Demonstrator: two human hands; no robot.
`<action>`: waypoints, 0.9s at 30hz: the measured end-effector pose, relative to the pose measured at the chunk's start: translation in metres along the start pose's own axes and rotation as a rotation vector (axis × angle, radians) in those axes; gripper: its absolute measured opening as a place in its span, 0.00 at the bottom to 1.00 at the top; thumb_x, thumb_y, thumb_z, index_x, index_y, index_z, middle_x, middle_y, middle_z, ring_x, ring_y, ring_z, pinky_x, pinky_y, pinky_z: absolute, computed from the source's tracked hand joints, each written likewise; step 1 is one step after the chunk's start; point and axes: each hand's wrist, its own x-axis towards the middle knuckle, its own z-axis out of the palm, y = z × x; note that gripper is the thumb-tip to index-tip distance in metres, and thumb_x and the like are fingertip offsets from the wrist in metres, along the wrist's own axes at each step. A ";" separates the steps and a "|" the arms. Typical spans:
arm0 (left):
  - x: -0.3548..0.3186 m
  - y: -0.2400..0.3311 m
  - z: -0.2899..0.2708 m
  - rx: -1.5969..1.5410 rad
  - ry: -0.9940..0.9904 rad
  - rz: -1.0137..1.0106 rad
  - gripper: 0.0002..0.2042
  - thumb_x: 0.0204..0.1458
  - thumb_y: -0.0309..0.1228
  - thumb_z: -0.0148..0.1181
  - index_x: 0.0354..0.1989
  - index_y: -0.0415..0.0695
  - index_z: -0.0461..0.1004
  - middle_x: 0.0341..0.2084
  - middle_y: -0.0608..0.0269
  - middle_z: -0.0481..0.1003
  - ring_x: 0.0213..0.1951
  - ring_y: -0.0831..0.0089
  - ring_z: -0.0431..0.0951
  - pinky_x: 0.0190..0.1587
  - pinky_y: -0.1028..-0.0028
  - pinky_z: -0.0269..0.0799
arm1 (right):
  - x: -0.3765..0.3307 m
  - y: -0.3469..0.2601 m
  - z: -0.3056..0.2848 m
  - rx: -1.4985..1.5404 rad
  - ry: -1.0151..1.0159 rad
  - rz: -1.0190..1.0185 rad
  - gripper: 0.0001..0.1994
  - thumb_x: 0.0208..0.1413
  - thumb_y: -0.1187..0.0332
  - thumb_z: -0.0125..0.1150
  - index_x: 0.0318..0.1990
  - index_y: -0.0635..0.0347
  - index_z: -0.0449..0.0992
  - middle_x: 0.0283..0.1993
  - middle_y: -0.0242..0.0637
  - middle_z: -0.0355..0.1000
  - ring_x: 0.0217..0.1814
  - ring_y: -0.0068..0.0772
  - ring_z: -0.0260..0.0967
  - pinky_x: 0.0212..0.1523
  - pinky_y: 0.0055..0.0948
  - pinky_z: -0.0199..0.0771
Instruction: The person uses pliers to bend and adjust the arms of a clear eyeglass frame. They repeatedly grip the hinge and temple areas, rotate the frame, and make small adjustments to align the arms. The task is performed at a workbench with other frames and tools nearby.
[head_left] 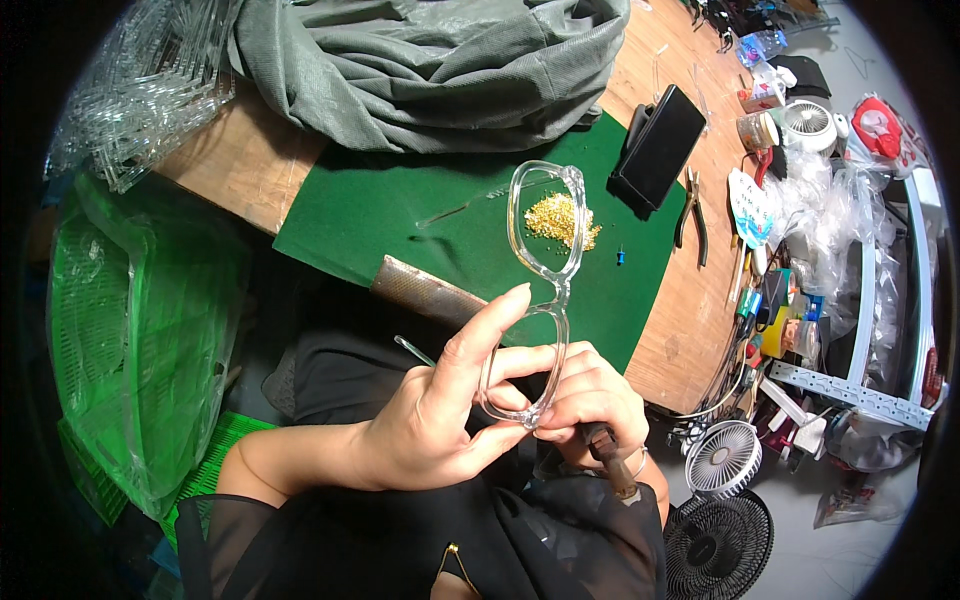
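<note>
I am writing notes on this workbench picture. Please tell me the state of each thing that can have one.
Clear plastic glasses frame: held up in both hands, no lenses.
Left hand: gripping the frame's lower rim.
Right hand: pinching the frame, tool handle under it.
Small gold parts: loose pile on green mat.
Black pliers: lying unused.

Bright, even light fell from above on my bench, leaving the green mat (400, 215) vivid and only soft shadows under my hands. The clear glasses frame (545, 260) caught small glints. The fisheye bent the table edge (225, 190) and blackened all 4 corners; the rim looked soft.
</note>
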 end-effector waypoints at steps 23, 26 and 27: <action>0.001 -0.013 0.009 -0.014 -0.027 0.169 0.51 0.37 0.20 0.70 0.63 0.42 0.33 0.49 0.40 0.63 0.37 0.74 0.72 0.35 0.79 0.69 | 0.000 -0.027 -0.026 -0.482 -0.531 0.345 0.21 0.33 0.76 0.62 0.40 0.65 0.64 0.40 0.43 0.63 0.50 0.45 0.62 0.55 0.49 0.59; 0.004 -0.009 0.004 0.091 -0.115 0.126 0.55 0.36 0.24 0.72 0.62 0.46 0.27 0.49 0.38 0.63 0.36 0.71 0.76 0.36 0.77 0.73 | 0.001 -0.027 -0.025 -0.543 -0.549 0.315 0.21 0.33 0.75 0.63 0.39 0.65 0.65 0.39 0.43 0.63 0.48 0.45 0.62 0.55 0.50 0.59; 0.003 -0.010 0.005 0.108 -0.112 0.136 0.55 0.36 0.24 0.71 0.62 0.46 0.27 0.49 0.38 0.63 0.36 0.71 0.76 0.36 0.77 0.73 | 0.001 -0.027 -0.025 -0.544 -0.549 0.316 0.21 0.32 0.75 0.63 0.39 0.65 0.65 0.38 0.43 0.62 0.47 0.45 0.62 0.55 0.50 0.59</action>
